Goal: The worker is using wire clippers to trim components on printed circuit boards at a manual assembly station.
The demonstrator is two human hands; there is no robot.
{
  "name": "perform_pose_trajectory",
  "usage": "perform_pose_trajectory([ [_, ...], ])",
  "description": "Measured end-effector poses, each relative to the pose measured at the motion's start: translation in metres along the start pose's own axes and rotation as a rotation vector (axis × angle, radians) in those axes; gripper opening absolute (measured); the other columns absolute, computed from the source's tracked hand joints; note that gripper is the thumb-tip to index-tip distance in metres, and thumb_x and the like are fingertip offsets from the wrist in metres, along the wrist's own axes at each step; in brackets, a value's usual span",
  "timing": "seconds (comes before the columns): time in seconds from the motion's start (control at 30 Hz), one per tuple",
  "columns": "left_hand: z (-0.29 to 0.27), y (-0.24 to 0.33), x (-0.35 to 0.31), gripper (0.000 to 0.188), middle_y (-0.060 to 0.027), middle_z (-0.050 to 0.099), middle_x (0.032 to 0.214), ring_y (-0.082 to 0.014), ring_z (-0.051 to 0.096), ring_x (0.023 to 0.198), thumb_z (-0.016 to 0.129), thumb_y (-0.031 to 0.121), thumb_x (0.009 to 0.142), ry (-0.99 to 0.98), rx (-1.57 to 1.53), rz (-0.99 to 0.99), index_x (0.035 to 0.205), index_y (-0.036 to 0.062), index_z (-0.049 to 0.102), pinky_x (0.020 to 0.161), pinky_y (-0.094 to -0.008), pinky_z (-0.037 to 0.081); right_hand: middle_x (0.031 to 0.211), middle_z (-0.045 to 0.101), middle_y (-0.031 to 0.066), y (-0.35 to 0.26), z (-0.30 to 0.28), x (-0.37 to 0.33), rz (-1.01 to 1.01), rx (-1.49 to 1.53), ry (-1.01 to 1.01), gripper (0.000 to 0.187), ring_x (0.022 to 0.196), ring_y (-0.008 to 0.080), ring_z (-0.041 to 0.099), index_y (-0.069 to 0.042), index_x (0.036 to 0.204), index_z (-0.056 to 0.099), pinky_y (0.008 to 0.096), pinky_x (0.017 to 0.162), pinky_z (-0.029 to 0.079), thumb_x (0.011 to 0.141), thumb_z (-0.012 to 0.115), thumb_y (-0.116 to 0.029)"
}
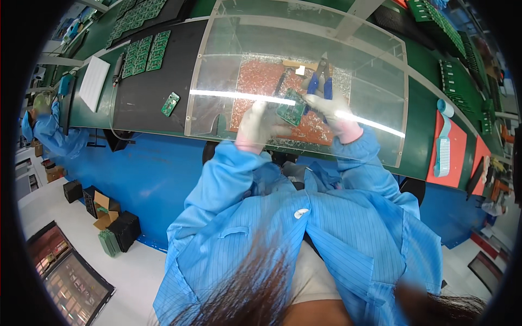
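Observation:
Both my hands wear white gloves and work beneath a clear plastic cover (217, 70). My right hand (340, 111) is closed around side cutters (324, 73) with blue handles, their dark jaws pointing away from me. Left of the cutters is a small green circuit board (292, 112), tilted, between my two hands. My left hand (256, 124) is beside the board's left side. Motion blur and glare on the cover smear its fingers, so I cannot tell whether it grips the board. Under them lies a reddish-brown work surface (250, 81) strewn with small clippings.
Left of the cover, one loose circuit board (171, 104) and several panels of boards (147, 52) lie on a black mat (155, 89). A white foam tray (94, 82) stands farther left. Right are a red sheet (454, 144) and a pale-blue label strip (442, 155). A co-worker (51, 127) sits far left.

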State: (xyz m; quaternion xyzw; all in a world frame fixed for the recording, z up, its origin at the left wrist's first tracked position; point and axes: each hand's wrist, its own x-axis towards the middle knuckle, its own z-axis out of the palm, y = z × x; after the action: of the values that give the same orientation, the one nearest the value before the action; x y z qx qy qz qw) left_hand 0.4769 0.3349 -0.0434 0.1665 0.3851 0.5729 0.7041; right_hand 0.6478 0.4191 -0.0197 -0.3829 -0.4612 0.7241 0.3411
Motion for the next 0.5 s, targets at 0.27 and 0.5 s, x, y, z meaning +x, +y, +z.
perform_pose_trajectory([
  [0.27, 0.004, 0.005, 0.004, 0.045, -0.0175, 0.053, 0.113, -0.0302, 0.057, 0.094, 0.050, 0.031, 0.087, -0.317, -0.273, -0.172, 0.121, 0.0017, 0.044, 0.079, -0.0416, 0.049, 0.086, 0.058, 0.0076, -0.016, 0.006, 0.006, 0.002, -0.265, -0.080, 0.034, 0.073, 0.0145, 0.053, -0.001, 0.104, 0.055, 0.0262, 0.067, 0.044, 0.075, 0.063, -0.016],
  [0.5, -0.002, 0.002, 0.019, 0.032, -0.0156, 0.057, 0.107, -0.0265, 0.057, 0.096, 0.054, 0.020, 0.086, -0.242, -0.373, 0.130, 0.111, 0.0008, 0.051, 0.079, -0.0377, 0.050, 0.084, 0.060, 0.0083, 0.002, -0.004, -0.010, -0.106, -0.709, 0.070, 0.032, 0.070, 0.0186, 0.056, -0.004, 0.099, 0.056, 0.0302, 0.064, 0.044, 0.073, 0.060, -0.022],
])
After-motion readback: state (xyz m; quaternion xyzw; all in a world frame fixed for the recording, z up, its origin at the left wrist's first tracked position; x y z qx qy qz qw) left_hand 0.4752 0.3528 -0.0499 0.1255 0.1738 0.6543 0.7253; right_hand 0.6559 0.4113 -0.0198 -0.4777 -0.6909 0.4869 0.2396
